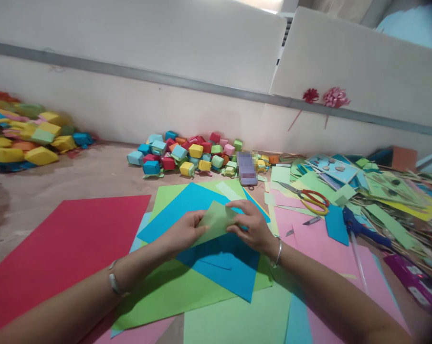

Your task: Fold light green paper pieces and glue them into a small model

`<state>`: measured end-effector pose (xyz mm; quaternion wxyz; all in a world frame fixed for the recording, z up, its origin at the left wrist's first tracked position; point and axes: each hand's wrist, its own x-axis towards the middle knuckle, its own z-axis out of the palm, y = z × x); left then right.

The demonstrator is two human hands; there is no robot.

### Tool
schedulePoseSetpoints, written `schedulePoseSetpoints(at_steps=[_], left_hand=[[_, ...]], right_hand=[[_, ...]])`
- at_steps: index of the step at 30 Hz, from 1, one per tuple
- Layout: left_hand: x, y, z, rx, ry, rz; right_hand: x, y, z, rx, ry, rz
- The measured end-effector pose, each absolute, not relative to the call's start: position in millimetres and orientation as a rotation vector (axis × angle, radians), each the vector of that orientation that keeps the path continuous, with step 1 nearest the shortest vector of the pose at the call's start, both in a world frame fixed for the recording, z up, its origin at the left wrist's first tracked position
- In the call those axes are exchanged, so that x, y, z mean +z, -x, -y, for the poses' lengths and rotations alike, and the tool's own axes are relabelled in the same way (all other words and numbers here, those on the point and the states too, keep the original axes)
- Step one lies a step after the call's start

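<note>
A small sheet of light green paper (216, 220) is held up between my two hands, above a larger blue sheet (233, 267). My left hand (187, 231) pinches its left edge between thumb and fingers. At the right edge, my right hand (249, 224) grips the paper with thumb and bent fingers. Beneath the blue sheet lies a bright green sheet (165, 296), with a pale green sheet (237, 320) in front. A small blue paper piece (217, 261) rests on the blue sheet below my hands.
Several folded paper boxes (180, 153) are heaped by the wall, and more (26, 134) lie far left. A red sheet (79, 248) is at left. To the right are scissors (309, 196), a cutter blade (311, 220), a phone (247, 168), a blue glue gun (366, 229) and paper scraps.
</note>
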<state>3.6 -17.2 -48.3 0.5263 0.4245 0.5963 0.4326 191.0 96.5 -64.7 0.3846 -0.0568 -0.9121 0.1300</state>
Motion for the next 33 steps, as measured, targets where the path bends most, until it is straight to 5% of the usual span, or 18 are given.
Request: schedulePoseSetpoints(at_steps=[6,33], left_hand=[[-47,-10,21,0.986,-0.968,-1.344],[-54,-20,24,0.883,-1.333,-1.428]], right_hand=[[-67,-193,-91,0.672,0.392,2.325],[-48,-193,-85,0.914,0.581,2.221]])
